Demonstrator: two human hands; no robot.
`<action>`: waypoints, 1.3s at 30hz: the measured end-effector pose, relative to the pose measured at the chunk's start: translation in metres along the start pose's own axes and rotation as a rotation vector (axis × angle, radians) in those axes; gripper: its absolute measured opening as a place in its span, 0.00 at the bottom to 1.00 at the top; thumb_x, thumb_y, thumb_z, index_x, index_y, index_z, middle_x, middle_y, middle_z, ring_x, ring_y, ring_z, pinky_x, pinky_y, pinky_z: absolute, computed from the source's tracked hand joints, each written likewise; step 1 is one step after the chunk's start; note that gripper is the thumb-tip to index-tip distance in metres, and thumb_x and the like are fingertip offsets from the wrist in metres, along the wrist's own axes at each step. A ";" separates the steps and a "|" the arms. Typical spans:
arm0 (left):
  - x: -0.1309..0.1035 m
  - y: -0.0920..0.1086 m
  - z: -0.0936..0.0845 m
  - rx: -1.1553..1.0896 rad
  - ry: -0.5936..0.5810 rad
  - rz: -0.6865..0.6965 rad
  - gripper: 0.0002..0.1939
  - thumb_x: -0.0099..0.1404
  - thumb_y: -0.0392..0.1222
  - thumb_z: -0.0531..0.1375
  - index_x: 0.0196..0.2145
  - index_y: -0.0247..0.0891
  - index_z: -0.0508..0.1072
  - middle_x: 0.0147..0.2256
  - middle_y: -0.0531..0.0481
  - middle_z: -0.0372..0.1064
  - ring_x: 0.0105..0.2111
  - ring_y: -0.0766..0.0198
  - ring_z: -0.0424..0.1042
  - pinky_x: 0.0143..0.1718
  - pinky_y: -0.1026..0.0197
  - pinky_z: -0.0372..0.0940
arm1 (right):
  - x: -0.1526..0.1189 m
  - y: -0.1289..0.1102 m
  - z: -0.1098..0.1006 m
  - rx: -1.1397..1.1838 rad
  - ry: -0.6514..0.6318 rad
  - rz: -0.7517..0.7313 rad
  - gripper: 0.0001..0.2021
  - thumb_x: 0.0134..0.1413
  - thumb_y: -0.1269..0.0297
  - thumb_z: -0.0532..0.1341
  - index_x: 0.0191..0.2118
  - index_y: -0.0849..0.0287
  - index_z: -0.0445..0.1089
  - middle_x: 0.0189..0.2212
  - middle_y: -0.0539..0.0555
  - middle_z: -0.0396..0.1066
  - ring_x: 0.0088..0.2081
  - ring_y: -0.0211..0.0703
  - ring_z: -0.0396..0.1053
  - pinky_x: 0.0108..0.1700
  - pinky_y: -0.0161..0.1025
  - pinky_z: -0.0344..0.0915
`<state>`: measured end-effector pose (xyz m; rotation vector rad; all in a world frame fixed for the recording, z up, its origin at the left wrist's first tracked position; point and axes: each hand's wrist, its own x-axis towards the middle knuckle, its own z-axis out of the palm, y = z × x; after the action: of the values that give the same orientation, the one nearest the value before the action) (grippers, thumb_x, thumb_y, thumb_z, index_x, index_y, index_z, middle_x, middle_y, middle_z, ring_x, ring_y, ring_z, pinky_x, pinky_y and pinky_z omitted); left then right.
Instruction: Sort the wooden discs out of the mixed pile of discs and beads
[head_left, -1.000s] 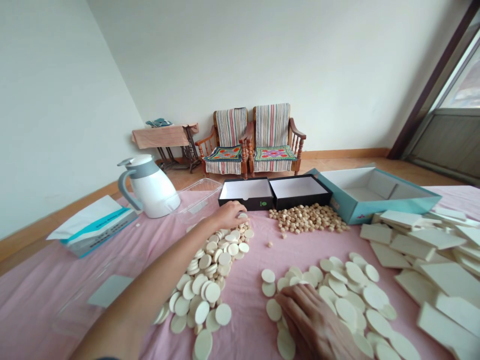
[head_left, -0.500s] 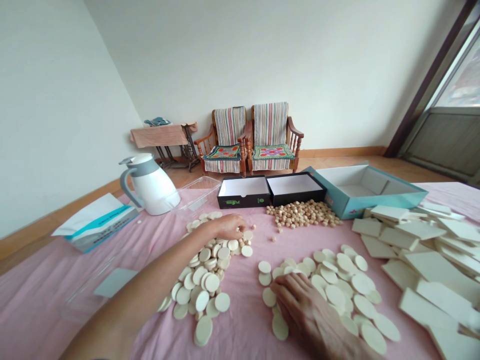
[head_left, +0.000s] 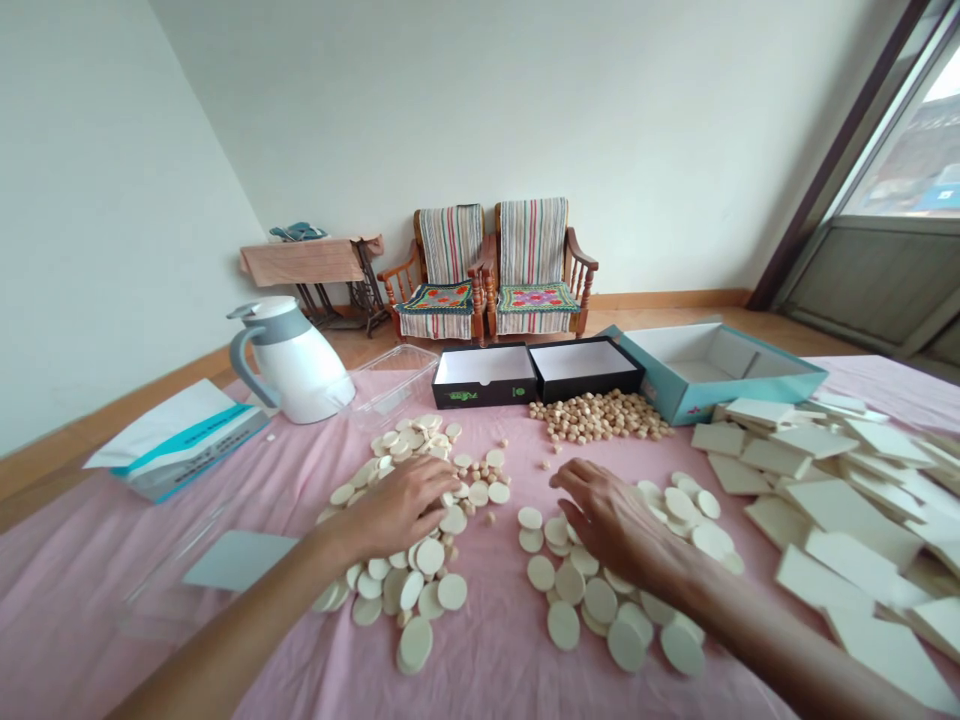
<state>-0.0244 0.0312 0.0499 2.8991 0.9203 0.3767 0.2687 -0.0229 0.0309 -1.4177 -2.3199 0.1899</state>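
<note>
My left hand point(head_left: 411, 500) is over the left pile of pale round wooden discs point(head_left: 390, 592), its fingers bent down and its thumb apart from them. Small wooden cubes lie among these discs, and whether the fingertips touch any is hard to make out. Above the upper edge of the right pile of discs point(head_left: 600, 600) is my right hand point(head_left: 600, 510), fingers loosely stretched toward the middle, with nothing seen in them. Its wrist and forearm cover part of that pile. A heap of small wooden cubes point(head_left: 604, 415) lies just beyond the right hand.
Two black boxes point(head_left: 484, 395) point(head_left: 589, 388) and a blue box point(head_left: 739, 395) stand at the back. Square wooden plates point(head_left: 855, 510) are heaped at right. A white jug point(head_left: 304, 375), clear plastic tray point(head_left: 397, 385) and tissue pack point(head_left: 180, 440) stand at left on the pink cloth point(head_left: 495, 640).
My left hand has drawn back toward me from the far end of its pile. The right hand has risen and moved forward off its discs, which now lie more spread out.
</note>
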 end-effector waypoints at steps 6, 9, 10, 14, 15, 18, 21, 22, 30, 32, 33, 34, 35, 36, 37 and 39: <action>-0.031 0.003 0.007 0.077 0.094 -0.030 0.13 0.65 0.35 0.55 0.46 0.42 0.72 0.48 0.46 0.69 0.51 0.57 0.64 0.54 0.51 0.61 | 0.046 0.026 0.031 -0.142 -0.140 -0.017 0.12 0.53 0.80 0.50 0.36 0.64 0.69 0.34 0.58 0.67 0.38 0.41 0.65 0.42 0.36 0.59; -0.039 0.004 0.011 0.090 0.133 -0.037 0.13 0.66 0.35 0.54 0.46 0.42 0.72 0.49 0.46 0.68 0.53 0.57 0.63 0.56 0.49 0.60 | 0.053 0.031 0.042 -0.186 -0.182 0.000 0.11 0.50 0.81 0.51 0.33 0.64 0.68 0.33 0.58 0.67 0.36 0.42 0.64 0.39 0.35 0.57; -0.041 0.005 0.013 0.089 0.145 -0.043 0.13 0.66 0.35 0.54 0.46 0.42 0.72 0.49 0.46 0.68 0.53 0.57 0.63 0.56 0.49 0.60 | 0.054 0.034 0.044 -0.189 -0.184 0.006 0.10 0.49 0.81 0.51 0.33 0.64 0.68 0.33 0.58 0.67 0.36 0.41 0.64 0.37 0.35 0.57; -0.043 0.003 0.022 0.073 0.212 -0.049 0.12 0.66 0.35 0.54 0.45 0.40 0.73 0.48 0.46 0.69 0.53 0.57 0.64 0.56 0.48 0.60 | 0.061 0.060 0.037 -0.200 -0.133 0.063 0.12 0.47 0.82 0.51 0.33 0.63 0.67 0.34 0.58 0.66 0.35 0.41 0.63 0.35 0.35 0.55; -0.043 0.002 0.024 0.066 0.233 -0.045 0.12 0.66 0.35 0.54 0.45 0.40 0.73 0.48 0.46 0.70 0.52 0.57 0.64 0.56 0.48 0.60 | 0.063 0.068 0.033 -0.209 -0.104 0.086 0.12 0.47 0.82 0.50 0.33 0.63 0.67 0.33 0.58 0.66 0.35 0.41 0.62 0.35 0.35 0.55; -0.042 0.000 0.029 0.054 0.270 -0.025 0.12 0.65 0.35 0.55 0.45 0.41 0.73 0.46 0.46 0.71 0.51 0.58 0.66 0.56 0.48 0.60 | 0.069 0.083 0.021 -0.237 -0.025 0.144 0.13 0.48 0.82 0.49 0.32 0.63 0.67 0.33 0.58 0.65 0.34 0.41 0.61 0.36 0.36 0.56; -0.043 -0.001 0.031 0.049 0.278 -0.015 0.12 0.65 0.35 0.55 0.45 0.40 0.73 0.46 0.45 0.71 0.50 0.59 0.67 0.56 0.47 0.59 | 0.066 0.066 0.012 -0.168 0.027 0.101 0.13 0.49 0.81 0.51 0.35 0.63 0.69 0.35 0.58 0.66 0.37 0.42 0.62 0.38 0.36 0.57; -0.044 -0.001 0.031 0.046 0.282 -0.018 0.12 0.65 0.35 0.55 0.45 0.40 0.73 0.46 0.45 0.71 0.50 0.59 0.67 0.56 0.47 0.59 | 0.062 0.054 0.010 -0.110 0.030 0.056 0.12 0.50 0.80 0.51 0.36 0.63 0.69 0.35 0.58 0.67 0.37 0.42 0.63 0.38 0.36 0.57; -0.047 -0.004 0.031 0.034 0.302 -0.024 0.12 0.65 0.33 0.56 0.44 0.39 0.72 0.46 0.46 0.71 0.49 0.60 0.67 0.57 0.49 0.59 | 0.027 -0.032 0.040 0.152 -0.184 -0.219 0.09 0.50 0.79 0.55 0.31 0.60 0.69 0.29 0.53 0.68 0.34 0.39 0.63 0.38 0.36 0.58; -0.048 -0.005 0.033 0.035 0.320 -0.025 0.12 0.65 0.33 0.56 0.45 0.39 0.72 0.45 0.46 0.72 0.49 0.60 0.68 0.57 0.49 0.59 | 0.024 -0.035 0.049 0.125 -0.173 -0.220 0.10 0.51 0.79 0.54 0.26 0.60 0.67 0.27 0.53 0.67 0.32 0.39 0.62 0.38 0.36 0.58; -0.048 -0.005 0.033 0.036 0.325 -0.023 0.12 0.65 0.33 0.55 0.45 0.39 0.72 0.45 0.46 0.72 0.49 0.60 0.68 0.57 0.49 0.59 | 0.024 -0.034 0.052 0.128 -0.161 -0.212 0.10 0.51 0.79 0.54 0.25 0.60 0.66 0.27 0.52 0.67 0.32 0.39 0.61 0.38 0.36 0.58; -0.048 -0.005 0.033 0.037 0.328 -0.018 0.11 0.65 0.33 0.55 0.44 0.38 0.72 0.45 0.46 0.72 0.49 0.60 0.68 0.57 0.49 0.59 | 0.025 -0.032 0.053 0.148 -0.145 -0.199 0.10 0.51 0.79 0.54 0.26 0.60 0.67 0.28 0.53 0.67 0.32 0.39 0.61 0.37 0.36 0.58; -0.049 -0.006 0.034 0.039 0.328 -0.014 0.11 0.65 0.33 0.55 0.44 0.39 0.72 0.45 0.46 0.72 0.49 0.60 0.68 0.57 0.48 0.58 | 0.027 -0.028 0.052 0.178 -0.122 -0.182 0.10 0.51 0.80 0.54 0.28 0.60 0.68 0.29 0.53 0.67 0.33 0.38 0.62 0.37 0.35 0.58; -0.049 -0.006 0.034 0.040 0.327 -0.011 0.11 0.64 0.32 0.56 0.44 0.39 0.73 0.45 0.46 0.72 0.49 0.60 0.68 0.57 0.49 0.58 | 0.030 -0.022 0.049 0.207 -0.089 -0.161 0.10 0.50 0.80 0.53 0.30 0.60 0.69 0.30 0.53 0.68 0.34 0.38 0.63 0.37 0.35 0.59; -0.049 -0.007 0.034 0.042 0.326 -0.011 0.11 0.64 0.32 0.56 0.44 0.39 0.73 0.45 0.47 0.72 0.49 0.60 0.68 0.57 0.49 0.59 | 0.034 -0.013 0.045 0.223 -0.048 -0.133 0.11 0.50 0.80 0.53 0.33 0.61 0.69 0.32 0.54 0.68 0.35 0.39 0.64 0.37 0.34 0.59; -0.049 -0.007 0.034 0.041 0.323 -0.013 0.11 0.64 0.32 0.56 0.44 0.39 0.73 0.45 0.47 0.72 0.49 0.60 0.68 0.57 0.49 0.58 | 0.045 0.014 0.036 0.189 0.053 -0.057 0.12 0.49 0.80 0.52 0.34 0.61 0.69 0.33 0.55 0.68 0.36 0.39 0.64 0.37 0.34 0.59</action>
<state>-0.0586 0.0087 0.0054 2.9190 0.9947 0.8532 0.2470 0.0267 0.0065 -1.2483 -2.2316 0.3411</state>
